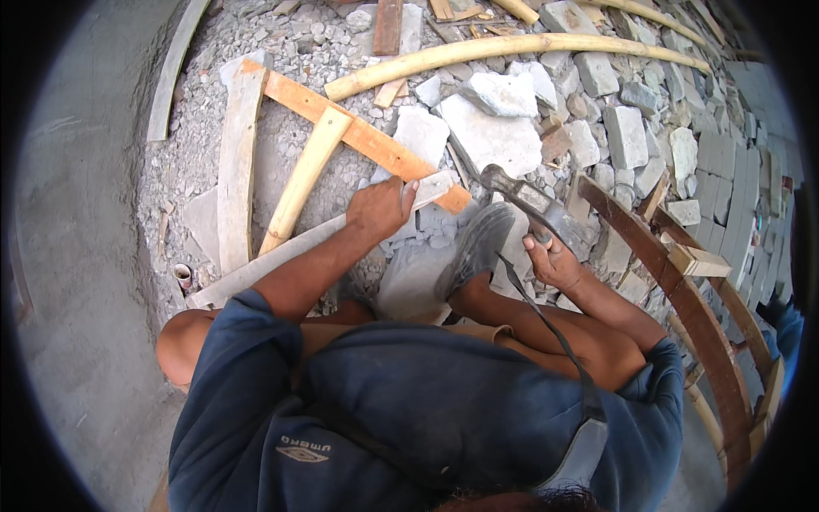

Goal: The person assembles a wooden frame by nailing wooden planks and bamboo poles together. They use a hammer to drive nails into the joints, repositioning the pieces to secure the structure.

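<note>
My left hand [381, 207] is closed around a grey wooden plank [294, 254] near its far end, which rests over the right end of an orange-brown board [375, 147]. In my right hand [556, 261] is a hammer [531, 200], its metal head raised just right of the plank's end; most of the handle is hidden. A round pale pole [307, 177] meets the middle of the board. Another weathered plank [239, 166] joins the board's left end, so the pieces form a rough ladder shape on the rubble.
Broken concrete slabs [495, 136] and rubble lie ahead. A long bamboo pole [512, 47] crosses the far side. At the right stands a brown wooden ladder-like frame [674, 290]. A small cup [182, 275] sits at left, beside a cement surface [85, 213]. My shoe [482, 247] is near the hammer.
</note>
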Action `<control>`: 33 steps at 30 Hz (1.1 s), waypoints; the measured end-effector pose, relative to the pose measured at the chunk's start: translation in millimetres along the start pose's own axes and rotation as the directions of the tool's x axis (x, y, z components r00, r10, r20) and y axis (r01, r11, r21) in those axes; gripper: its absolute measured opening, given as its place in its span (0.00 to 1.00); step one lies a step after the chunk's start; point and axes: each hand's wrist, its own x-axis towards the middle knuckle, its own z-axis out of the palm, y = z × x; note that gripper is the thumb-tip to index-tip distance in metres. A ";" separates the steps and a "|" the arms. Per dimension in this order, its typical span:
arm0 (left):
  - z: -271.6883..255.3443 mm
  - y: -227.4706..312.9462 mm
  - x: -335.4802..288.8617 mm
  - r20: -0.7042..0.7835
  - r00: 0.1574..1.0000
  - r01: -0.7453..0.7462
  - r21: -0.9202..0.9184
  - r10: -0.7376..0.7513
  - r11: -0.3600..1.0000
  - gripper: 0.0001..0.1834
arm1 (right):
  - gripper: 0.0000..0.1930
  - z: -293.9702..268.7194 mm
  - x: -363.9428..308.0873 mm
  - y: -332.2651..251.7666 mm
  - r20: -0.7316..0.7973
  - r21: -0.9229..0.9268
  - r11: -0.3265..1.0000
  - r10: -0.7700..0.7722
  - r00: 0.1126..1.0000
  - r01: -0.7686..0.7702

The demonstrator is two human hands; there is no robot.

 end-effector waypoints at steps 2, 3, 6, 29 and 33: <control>-2.4 2.4 0.5 0.019 1.000 0.016 -0.006 -0.016 1.000 0.31 | 0.18 5.6 4.7 7.8 0.186 -0.167 0.970 0.205 0.961 -0.174; -1.6 2.1 1.2 0.018 1.000 0.006 -0.004 -0.006 1.000 0.30 | 0.19 5.9 9.0 9.5 0.292 -0.329 0.901 0.382 0.877 -0.282; 1.0 -2.5 1.7 0.011 1.000 -0.003 -0.001 0.003 1.000 0.30 | 0.20 -4.6 10.0 1.0 0.246 -0.226 0.958 0.231 0.941 -0.176; 6.6 -3.6 2.6 -0.010 1.000 0.016 -0.027 -0.017 1.000 0.29 | 0.18 -18.6 27.0 -11.7 0.267 -0.334 0.913 0.332 0.905 -0.236; 6.3 -4.8 2.2 -0.027 0.999 0.018 -0.053 -0.020 0.998 0.29 | 0.22 -43.7 39.2 -67.9 -0.061 0.063 0.998 -0.016 0.998 0.019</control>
